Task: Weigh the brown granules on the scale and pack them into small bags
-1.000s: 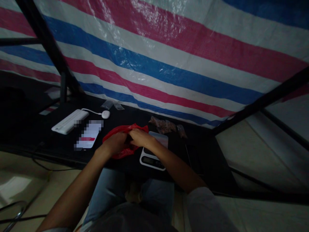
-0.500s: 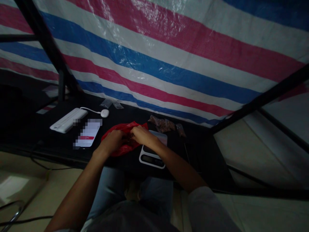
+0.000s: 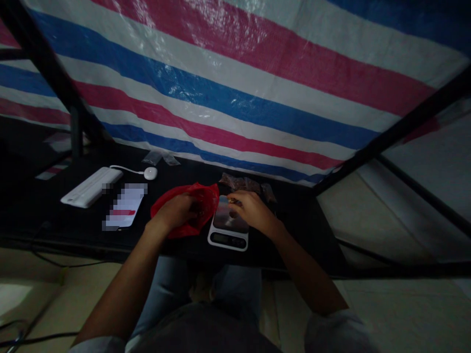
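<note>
Your left hand (image 3: pixel 174 212) is clenched on the red plastic bag (image 3: pixel 195 208), fingers in at its mouth; the bag sits on the black table (image 3: pixel 301 245). Bag contents are hidden by the hand and the dim light.

Main change from the earlier frames: your right hand (image 3: pixel 250 210) has come off the bag and now sits over the digital kitchen scale (image 3: pixel 228 239), just beside the bag. Its fingertips (image 3: pixel 235 201) are close together, with maybe something small there. Too dark to tell, so grip unknown.

The scale's display is dim and unreadable. No brand or label is legible.

Beyond the scale, at frame centre, are small plastic bags of brown stuff (image 3: pixel 239 184). To the left lie a phone (image 3: pixel 125 207), its screen pixelated, and a white flat case (image 3: pixel 90 187), with a cable running to a round white puck (image 3: pixel 150 173) and two clear small bags (image 3: pixel 152 157) behind. Upper frame: striped red, white and blue tarp (image 3: pixel 221 88).
</note>
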Tool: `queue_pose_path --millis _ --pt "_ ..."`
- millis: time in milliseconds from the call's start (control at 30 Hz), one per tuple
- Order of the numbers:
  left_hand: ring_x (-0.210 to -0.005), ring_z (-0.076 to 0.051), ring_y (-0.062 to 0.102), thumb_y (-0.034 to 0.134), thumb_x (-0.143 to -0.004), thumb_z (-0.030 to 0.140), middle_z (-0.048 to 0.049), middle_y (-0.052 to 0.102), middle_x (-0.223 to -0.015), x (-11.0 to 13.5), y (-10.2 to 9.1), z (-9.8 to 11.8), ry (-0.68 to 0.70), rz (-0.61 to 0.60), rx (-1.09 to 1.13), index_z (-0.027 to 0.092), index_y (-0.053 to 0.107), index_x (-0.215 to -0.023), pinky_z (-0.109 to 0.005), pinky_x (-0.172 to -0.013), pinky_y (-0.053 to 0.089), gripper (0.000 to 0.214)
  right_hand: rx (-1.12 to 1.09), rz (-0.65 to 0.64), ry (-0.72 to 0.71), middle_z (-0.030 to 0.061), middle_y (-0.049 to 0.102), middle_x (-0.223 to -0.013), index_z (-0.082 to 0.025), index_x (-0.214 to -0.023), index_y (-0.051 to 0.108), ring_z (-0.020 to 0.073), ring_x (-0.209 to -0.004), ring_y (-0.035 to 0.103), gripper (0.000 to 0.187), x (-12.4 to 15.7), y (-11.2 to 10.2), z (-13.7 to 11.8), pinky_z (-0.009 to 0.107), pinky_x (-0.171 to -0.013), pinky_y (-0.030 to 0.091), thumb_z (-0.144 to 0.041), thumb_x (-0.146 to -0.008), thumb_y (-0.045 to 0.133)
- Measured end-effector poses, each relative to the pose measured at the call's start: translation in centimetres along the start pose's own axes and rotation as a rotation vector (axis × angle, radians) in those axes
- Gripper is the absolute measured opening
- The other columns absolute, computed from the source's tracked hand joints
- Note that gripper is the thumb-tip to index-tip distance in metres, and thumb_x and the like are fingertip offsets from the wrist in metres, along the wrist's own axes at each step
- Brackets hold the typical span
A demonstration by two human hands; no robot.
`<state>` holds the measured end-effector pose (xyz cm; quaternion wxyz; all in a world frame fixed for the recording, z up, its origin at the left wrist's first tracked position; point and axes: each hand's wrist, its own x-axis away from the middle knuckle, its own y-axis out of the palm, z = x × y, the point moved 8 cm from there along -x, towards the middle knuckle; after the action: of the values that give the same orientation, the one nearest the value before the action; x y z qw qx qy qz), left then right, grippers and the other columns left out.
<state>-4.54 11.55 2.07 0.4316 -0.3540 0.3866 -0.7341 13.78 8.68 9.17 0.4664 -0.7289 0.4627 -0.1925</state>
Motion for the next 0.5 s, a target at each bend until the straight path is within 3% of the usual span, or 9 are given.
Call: queue_pose_path --millis 133,267,500 --pt "-0.113 -0.026 0.070 0.062 -0.087 0.016 -0.0138 0.075 -0.120 -0.5 1.4 0.5 0.026 -0.033 0.000 0.018 0.075 -0.116 -0.031 -0.100 0.050 0.032 -0.003 0.075 0.072 0.0113 0.073 -0.110 -0.014 -0.106 0.073 0.0201 -0.104 0.066 0.015 2.0 1.0 1.5 0.030 -0.093 0.048 -0.012 -0.094 0.064" --pt "-0.111 -0.028 0.070 0.056 -0.090 0.017 -0.0159 0.076 -0.118 -0.5 1.2 0.7 0.050 -0.008 -0.022 0.016 0.076 -0.113 -0.033 -0.098 0.050 0.031 0.003 0.086 0.084 0.0107 0.071 -0.114 -0.017 -0.111 0.071 0.0205 -0.109 0.065 0.018 2.6 2.1 1.9 0.032 -0.097 0.049 -0.014 -0.095 0.063" --pt "-0.112 -0.029 0.070 0.048 -0.093 0.018 -0.0153 0.076 -0.117 0.0 0.5 0.6 0.035 0.039 -0.039 0.016 0.075 -0.117 -0.033 -0.098 0.050 0.036 -0.006 0.106 0.021 0.0107 0.070 -0.113 -0.017 -0.110 0.070 0.0205 -0.108 0.064 0.018 3.2 2.2 2.1 0.034 -0.099 0.049 -0.014 -0.094 0.062"
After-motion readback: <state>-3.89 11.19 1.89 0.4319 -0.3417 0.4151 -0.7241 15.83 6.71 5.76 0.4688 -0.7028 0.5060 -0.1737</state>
